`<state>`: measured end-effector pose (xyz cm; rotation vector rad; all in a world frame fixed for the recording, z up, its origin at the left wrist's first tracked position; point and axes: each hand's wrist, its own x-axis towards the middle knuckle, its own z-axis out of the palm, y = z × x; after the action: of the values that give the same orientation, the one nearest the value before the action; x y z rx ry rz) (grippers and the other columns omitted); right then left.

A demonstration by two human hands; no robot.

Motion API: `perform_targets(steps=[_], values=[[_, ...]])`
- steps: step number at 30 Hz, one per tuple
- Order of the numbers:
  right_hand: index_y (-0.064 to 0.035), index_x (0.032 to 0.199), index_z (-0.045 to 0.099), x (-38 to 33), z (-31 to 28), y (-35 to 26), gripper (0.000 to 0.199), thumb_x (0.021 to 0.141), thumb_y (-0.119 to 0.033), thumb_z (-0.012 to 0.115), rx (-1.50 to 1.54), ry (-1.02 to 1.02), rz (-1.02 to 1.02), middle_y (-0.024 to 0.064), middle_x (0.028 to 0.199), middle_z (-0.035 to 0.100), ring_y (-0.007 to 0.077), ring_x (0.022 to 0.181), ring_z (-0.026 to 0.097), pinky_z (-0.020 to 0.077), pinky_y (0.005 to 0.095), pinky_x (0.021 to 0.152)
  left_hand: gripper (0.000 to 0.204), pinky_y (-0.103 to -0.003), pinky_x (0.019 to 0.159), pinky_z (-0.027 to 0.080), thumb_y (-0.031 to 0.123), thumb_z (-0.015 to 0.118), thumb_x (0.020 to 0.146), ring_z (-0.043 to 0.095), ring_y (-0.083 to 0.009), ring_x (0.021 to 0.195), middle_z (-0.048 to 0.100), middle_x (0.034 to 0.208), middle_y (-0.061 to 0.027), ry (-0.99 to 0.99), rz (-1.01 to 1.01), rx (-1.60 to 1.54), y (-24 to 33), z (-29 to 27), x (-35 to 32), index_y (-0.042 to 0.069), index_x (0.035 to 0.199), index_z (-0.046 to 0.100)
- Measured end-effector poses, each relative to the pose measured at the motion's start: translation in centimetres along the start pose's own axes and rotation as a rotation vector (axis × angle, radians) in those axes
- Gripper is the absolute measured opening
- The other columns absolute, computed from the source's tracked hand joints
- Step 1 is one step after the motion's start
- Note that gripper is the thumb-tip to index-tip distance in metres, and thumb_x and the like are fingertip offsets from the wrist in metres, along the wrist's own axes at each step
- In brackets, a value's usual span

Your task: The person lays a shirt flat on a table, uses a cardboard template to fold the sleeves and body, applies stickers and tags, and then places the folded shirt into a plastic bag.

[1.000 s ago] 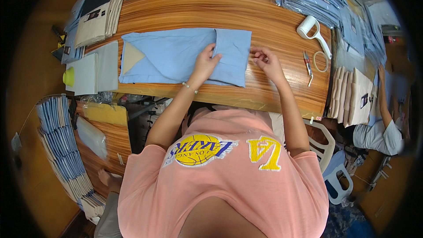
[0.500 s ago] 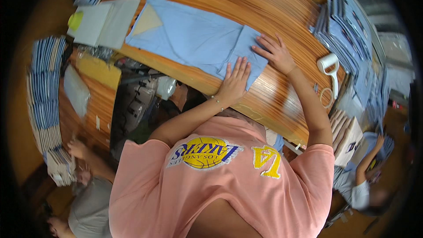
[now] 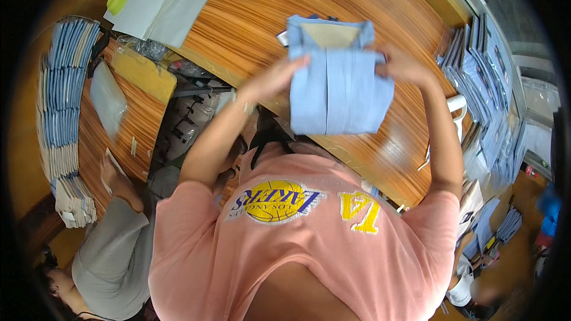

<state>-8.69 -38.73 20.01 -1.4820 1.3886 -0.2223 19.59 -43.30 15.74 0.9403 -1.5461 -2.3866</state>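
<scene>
The wooden surface (image 3: 256, 12) spreads before me; left of it rises a stack (image 3: 62, 107) of folded clothes. The folded blue shirt (image 3: 342, 92) is over the surface's near edge. My left hand (image 3: 276, 80) pinches its left side; my right hand (image 3: 407, 66), blurred, grips its right.

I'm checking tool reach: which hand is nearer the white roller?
Right. The right hand is left of the white roller and slightly beyond it; the left hand is much farther left, across the folded blue garment.
</scene>
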Motion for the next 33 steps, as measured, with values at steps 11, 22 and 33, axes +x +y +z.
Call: perform_targets(steps=[11, 22, 33], values=[[-0.0028, 0.099, 0.054, 4.9, 3.8, 9.5, 0.04, 0.071, -0.024, 0.073, 0.54, 0.789, 0.383, 0.0031, 0.068, 0.057, 0.0121, 0.049, 0.049, 0.0378, 0.0253, 0.043, 0.047, -0.021, 0.064, 0.045, 0.021, 0.062, 0.084, 0.056, -0.0107, 0.079, 0.059, 0.093, -0.0088, 0.353, 0.135, 0.202, -2.3, -7.3, 10.8, -0.004, 0.12, 0.045], [-0.0123, 0.074, 0.053, 3.7, 3.9, 9.8, 0.013, 0.073, -0.008, 0.066, 0.857, 0.876, 0.17, -0.0057, 0.067, 0.051, 0.0043, 0.062, 0.045, 0.0352, 0.021, 0.056, 0.02, -0.03, 0.081, 0.04, 0.021, 0.051, 0.091, 0.048, -0.0184, 0.085, 0.052, 0.088, -0.0068, 0.232, 0.267, 0.654, 0.1, -5.9, 14.1, 0.005, 0.1, 0.043], [-0.009, 0.072, 0.056, 3.4, 4.5, 9.1, 0.016, 0.075, -0.017, 0.069, 0.914, 1.006, 0.33, -0.0044, 0.06, 0.048, 0.0058, 0.051, 0.04, 0.0348, 0.0206, 0.049, 0.014, -0.034, 0.064, 0.042, 0.016, 0.051, 0.09, 0.05, -0.0239, 0.066, 0.052, 0.076, -0.0118, 0.223, 0.16, 0.632, 0.1, -6.6, 15.2, 0.006, 0.097, 0.044]])
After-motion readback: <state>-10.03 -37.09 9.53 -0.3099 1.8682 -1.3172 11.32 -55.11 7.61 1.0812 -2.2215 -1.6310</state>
